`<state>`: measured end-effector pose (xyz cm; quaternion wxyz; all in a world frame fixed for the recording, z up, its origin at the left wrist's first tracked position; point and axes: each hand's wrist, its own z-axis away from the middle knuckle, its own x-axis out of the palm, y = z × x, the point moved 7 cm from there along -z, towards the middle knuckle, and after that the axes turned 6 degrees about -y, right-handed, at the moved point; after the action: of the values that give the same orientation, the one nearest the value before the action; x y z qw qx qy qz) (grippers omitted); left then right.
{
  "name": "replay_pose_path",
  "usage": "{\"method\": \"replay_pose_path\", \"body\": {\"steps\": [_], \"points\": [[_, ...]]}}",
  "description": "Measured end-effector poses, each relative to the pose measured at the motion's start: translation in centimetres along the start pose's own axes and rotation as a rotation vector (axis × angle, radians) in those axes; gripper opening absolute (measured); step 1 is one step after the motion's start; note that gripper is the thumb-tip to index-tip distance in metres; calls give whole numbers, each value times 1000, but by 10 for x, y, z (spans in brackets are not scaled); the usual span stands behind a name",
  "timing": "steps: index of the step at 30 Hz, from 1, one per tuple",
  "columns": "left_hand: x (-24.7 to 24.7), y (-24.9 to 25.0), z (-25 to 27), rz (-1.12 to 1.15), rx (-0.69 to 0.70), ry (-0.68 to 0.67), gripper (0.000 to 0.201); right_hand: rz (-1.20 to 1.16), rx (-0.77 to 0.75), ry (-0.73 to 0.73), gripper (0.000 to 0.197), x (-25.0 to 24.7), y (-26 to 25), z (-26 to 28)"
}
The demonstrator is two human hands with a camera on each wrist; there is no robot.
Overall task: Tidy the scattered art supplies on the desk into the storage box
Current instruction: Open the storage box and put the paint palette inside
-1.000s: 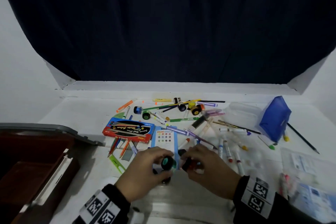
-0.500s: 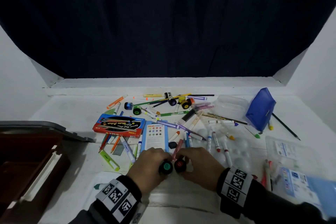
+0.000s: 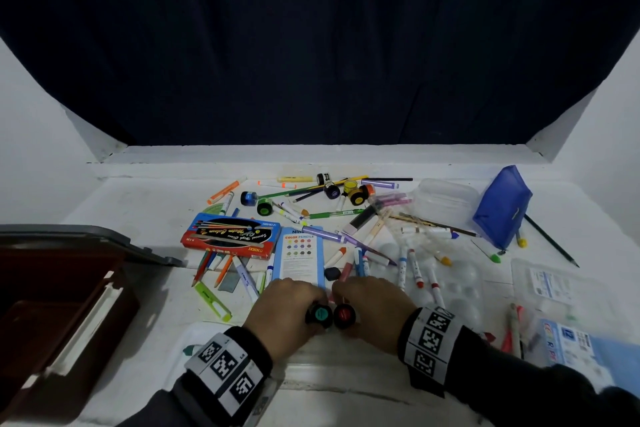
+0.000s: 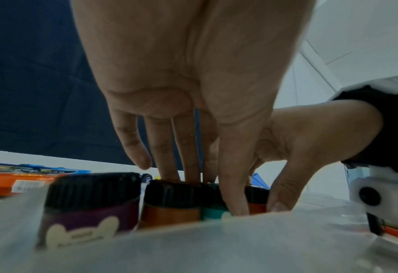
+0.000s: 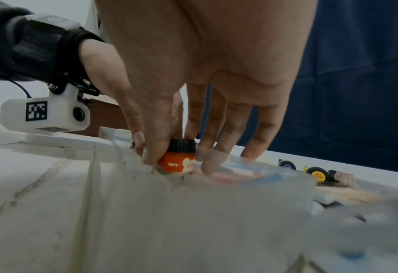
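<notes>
While both hands work at the near edge of the desk [image 3: 145, 218], each one grips a small paint pot from above. The left hand [image 3: 284, 315] has its fingers [image 4: 186, 147] curled down over the teal-lidded pot [image 3: 320, 314], with the thumb pressed against the pot's near side. The right hand [image 3: 375, 310] pinches the red pot [image 5: 178, 162] between the thumb and the fingers [image 5: 216, 129]; its black ribbed cap stands upright between them. The two pots sit touching, side by side, directly beneath the fingertips of both hands.

In the left wrist view, two further pots stand just to the left of the left hand's fingers: a purple pot [image 4: 88, 208] and an orange pot [image 4: 169, 208]. All of these appear to stand inside a shallow clear tray [image 4: 216, 245], though its blurred rim hides their bases.

The storage box [image 3: 59, 305] lies open, well to the left of the left hand, beyond its little-finger side. The left hand is the nearer one to it; the right hand would have to cross over the left to reach it. Each pot's axis is vertical, so a straight lift clears the tray wall before any sideways travel.

Ahead of the fingertips lie the colour pencil card [image 3: 299, 255] and the red paint box [image 3: 230, 236], then loose markers and more pots. Most supplies are not yet stowed.
</notes>
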<state>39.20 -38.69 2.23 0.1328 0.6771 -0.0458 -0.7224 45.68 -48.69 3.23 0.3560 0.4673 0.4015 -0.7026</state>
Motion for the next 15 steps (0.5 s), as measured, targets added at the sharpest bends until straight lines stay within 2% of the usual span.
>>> {"method": "replay_pose_path", "body": {"steps": [9,15], "points": [[4,6,0,-147,27,-14,31,24,32,-36,33,-3,0,-4],[4,5,-3,-175,5,-39,35,61,40,-61,41,-1,0,-8]]}}
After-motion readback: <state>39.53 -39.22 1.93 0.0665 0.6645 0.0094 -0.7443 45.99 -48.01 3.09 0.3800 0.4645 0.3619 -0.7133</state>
